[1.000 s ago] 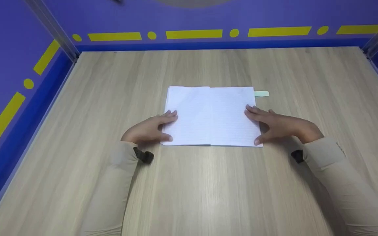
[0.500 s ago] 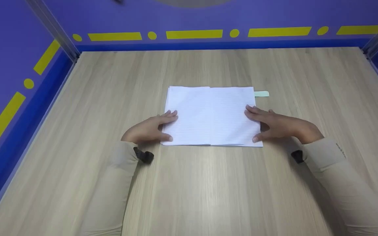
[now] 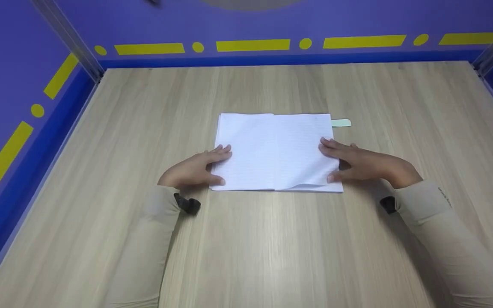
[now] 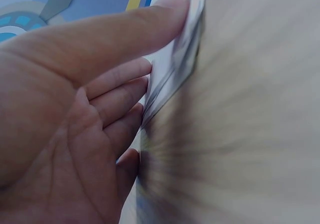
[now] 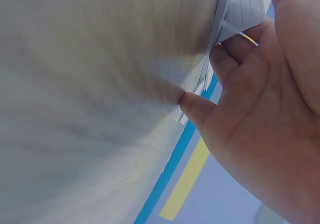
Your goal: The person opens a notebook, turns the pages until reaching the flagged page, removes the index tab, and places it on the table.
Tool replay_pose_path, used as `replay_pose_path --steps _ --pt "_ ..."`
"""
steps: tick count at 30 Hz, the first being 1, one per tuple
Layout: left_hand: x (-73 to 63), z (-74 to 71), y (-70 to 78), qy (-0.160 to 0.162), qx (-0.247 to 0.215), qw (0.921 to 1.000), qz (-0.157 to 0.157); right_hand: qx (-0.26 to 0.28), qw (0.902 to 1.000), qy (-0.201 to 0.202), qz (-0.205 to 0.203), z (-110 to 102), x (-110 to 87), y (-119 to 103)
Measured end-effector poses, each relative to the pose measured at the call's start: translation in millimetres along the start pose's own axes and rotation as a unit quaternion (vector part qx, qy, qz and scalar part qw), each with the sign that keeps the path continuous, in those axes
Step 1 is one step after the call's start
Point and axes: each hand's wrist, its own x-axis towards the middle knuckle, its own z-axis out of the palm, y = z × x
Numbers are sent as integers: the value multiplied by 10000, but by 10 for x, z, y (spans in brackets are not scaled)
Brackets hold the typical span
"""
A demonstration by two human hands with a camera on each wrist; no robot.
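Head view: green tab (image 3: 341,122) juts from notebook (image 3: 257,149) touched by left hand (image 3: 194,167) and right hand (image 3: 362,163), fingers spread.

Our left hand (image 3: 193,168): fingers straight, thumb spread apart, nearer us. Our right hand (image 3: 364,164): fingers extended, thumb likewise apart. Wrists (image 3: 405,173) bent inward; forearms (image 3: 447,244) point toward far edge of desk (image 3: 272,87).

Soft light fills the head view, with pale glare on the table (image 3: 272,256) at six o'clock and shadow beside the right sleeve (image 3: 447,244) at four. Wrist views blur the table into streaks.
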Motion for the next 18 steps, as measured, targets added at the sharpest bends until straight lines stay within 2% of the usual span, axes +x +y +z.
replay_pose_path --steps 11,18 --pt "7 9 40 -91 10 9999 143 13 10000 30 -44 -8 -9 10" --pt "4 35 111 157 124 9993 319 33 10000 30 -43 6 -2 4"
